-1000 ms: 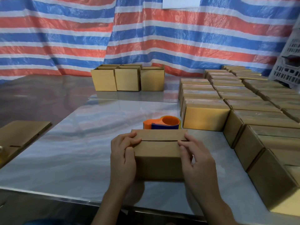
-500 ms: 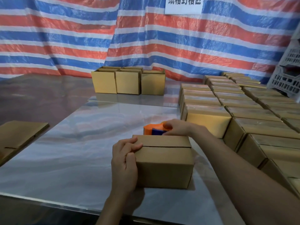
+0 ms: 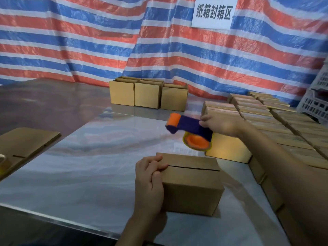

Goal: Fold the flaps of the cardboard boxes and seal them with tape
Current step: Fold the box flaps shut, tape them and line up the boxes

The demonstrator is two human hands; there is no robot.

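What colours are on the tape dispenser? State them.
The tape dispenser is dark blue with orange parts, seen in the head view, gripped by the right hand.

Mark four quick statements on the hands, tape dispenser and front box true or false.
1. The left hand grips the front box at its left end. True.
2. The tape dispenser lies on the table. False: the right hand holds it in the air above the table.
3. The front box's top flaps are folded shut. True.
4. Flattened cardboard lies on the right. False: it lies on the left; rows of boxes fill the right.
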